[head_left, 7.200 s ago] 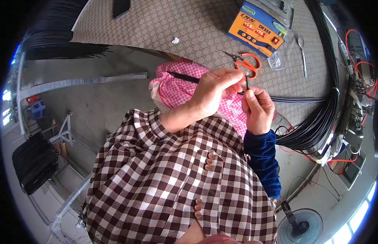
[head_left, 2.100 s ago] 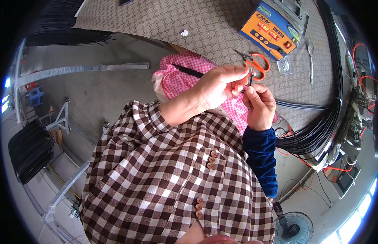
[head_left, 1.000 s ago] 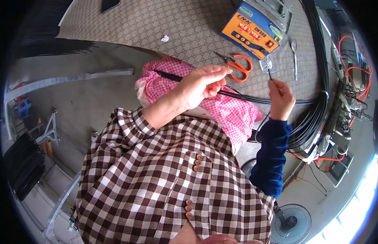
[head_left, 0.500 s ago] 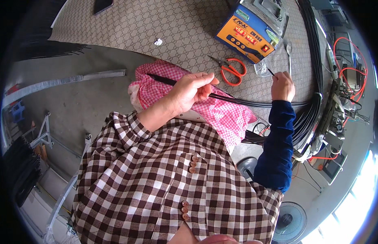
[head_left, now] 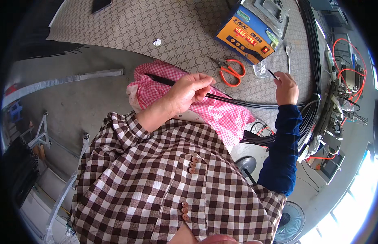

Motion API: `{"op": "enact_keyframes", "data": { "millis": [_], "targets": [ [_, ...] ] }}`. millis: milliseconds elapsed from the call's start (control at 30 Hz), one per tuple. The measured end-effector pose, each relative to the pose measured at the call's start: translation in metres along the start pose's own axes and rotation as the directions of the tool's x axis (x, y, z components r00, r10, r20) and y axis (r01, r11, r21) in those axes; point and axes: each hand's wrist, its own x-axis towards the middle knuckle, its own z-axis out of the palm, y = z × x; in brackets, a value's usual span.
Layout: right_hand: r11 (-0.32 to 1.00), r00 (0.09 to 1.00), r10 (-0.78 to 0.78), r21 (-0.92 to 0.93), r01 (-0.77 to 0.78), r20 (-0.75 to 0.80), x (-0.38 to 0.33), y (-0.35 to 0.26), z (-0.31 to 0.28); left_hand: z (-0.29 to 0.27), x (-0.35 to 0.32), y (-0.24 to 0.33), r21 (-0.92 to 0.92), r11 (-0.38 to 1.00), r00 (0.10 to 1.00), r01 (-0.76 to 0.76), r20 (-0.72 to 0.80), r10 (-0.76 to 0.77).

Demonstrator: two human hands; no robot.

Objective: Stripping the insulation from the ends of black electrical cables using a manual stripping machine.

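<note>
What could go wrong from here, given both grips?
The right grip holds a thin black strand close to the small clear container near the blue-and-orange box; a nudge might tip it.
The left grip is closed around the black cable bundle; if it loosens, cables might slide.
The orange-handled metal scissors lie near that bundle and might snag it.

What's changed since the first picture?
Hands separated: the right hand moved right, away from the left hand, carrying a thin black wire end toward the clear plastic cup. Left still grips the black cables. Orange-handled scissors and orange-and-blue control box stayed put.
</note>
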Motion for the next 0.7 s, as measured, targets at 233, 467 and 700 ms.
{"op": "enact_keyframes", "data": {
  "millis": [233,467,700],
  "targets": [
    [1.0,0.985,-0.019,-0.006,0.02,0.174,0.011,0.022,0.007,-0.009,0.005,-0.007,-0.051,0.998,0.999,0.022,0.032,-0.02],
    [0.997,0.992,-0.028,0.079,0.019,0.124,0.011,0.02,0.001,-0.01,0.002,-0.007,-0.074,0.996,0.999,0.044,0.004,-0.044],
    [0.893,0.999,0.0,0.449,0.016,-0.036,0.006,0.006,-0.059,0.002,-0.012,-0.002,-0.042,0.998,0.999,-0.041,-0.007,0.041]
  ]
}}
